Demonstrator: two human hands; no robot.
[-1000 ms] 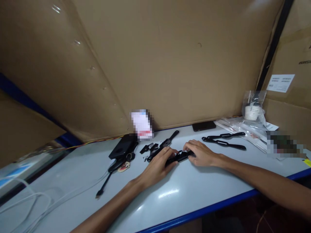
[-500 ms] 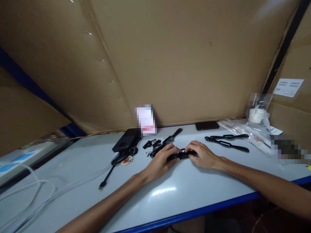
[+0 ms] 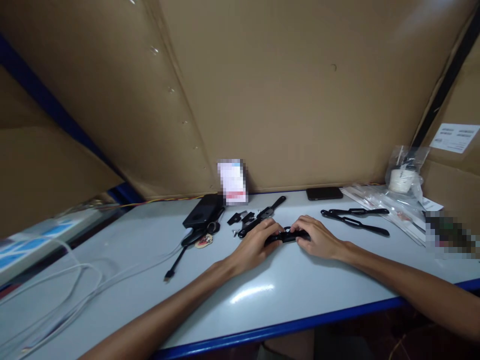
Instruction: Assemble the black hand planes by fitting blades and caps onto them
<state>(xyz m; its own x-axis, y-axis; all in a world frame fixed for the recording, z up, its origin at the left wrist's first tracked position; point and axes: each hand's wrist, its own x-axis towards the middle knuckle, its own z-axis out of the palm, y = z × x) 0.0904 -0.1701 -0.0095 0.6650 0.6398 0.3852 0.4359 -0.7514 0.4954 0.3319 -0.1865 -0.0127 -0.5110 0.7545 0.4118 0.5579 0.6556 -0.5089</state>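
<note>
My left hand (image 3: 258, 243) is closed round the left end of a black spokeshave (image 3: 288, 236), low over the middle of the table. My right hand (image 3: 317, 238) grips its other end, fingers curled over it. The fingers cover most of the handles. Just behind my left hand lies another black spokeshave (image 3: 278, 202) with a plate on its middle. Small black plates (image 3: 235, 218) and silver screws (image 3: 235, 233) lie beside it. To the right are black spokeshave bodies (image 3: 369, 227) with slotted middles.
A black box-shaped device (image 3: 202, 210) with a cable (image 3: 173, 267) lies at left. White cords (image 3: 84, 280) cross the left side. At the back are a blurred lit screen (image 3: 233, 182) and a dark phone (image 3: 324, 193). Plastic bags (image 3: 403, 205) lie at right, before cardboard walls (image 3: 281, 100).
The view has shifted slightly, so everything sits a little further right. Both hands keep hold of the spokeshave, with only slight finger movement.
</note>
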